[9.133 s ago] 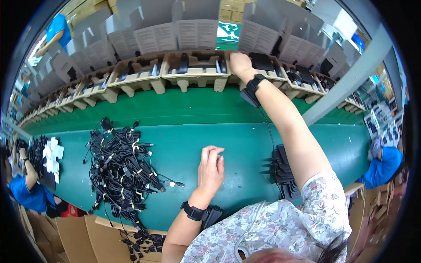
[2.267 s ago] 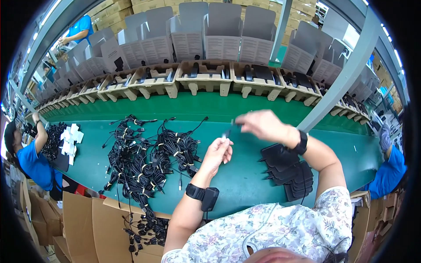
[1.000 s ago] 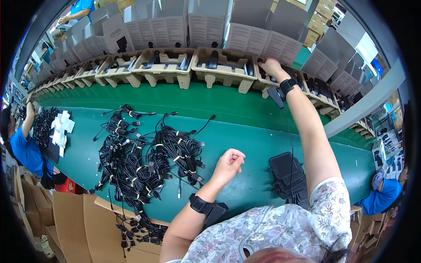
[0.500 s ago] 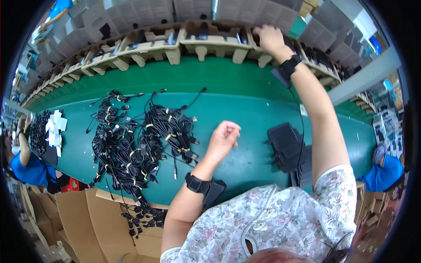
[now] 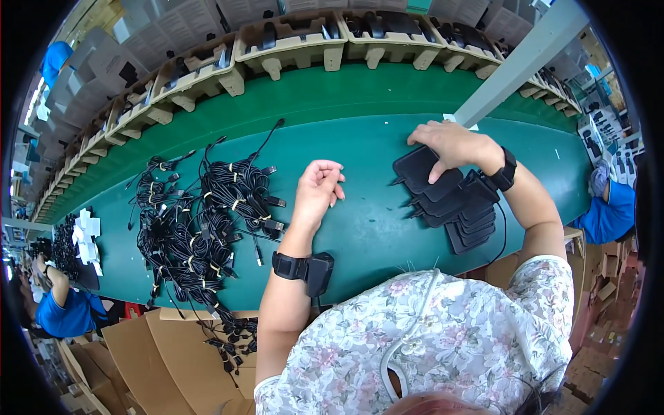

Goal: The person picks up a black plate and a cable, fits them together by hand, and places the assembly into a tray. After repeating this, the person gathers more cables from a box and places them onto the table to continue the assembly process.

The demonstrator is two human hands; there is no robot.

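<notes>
On the right of the green bench lie several flat black rounded cases, overlapping in a fanned stack, some with a short stub at the left side. My right hand grips the top case, its thumb on the upper face and its fingers over the far edge; the fingertips' undersides are hidden. My left hand hovers mid-bench with half-bent, slightly parted fingers and nothing in them. Left of it spreads a heap of black cables, coiled into bundles with pale ties. Both wrists wear black strapped devices.
Along the back runs a raised row of pulp trays holding black parts. A grey post rises behind my right hand. Cardboard boxes stand below the front edge. People in blue work at far left and far right.
My right hand has come down from the trays at the back to the black cases. The view has shifted to the right. My left hand stays empty over the bench.
</notes>
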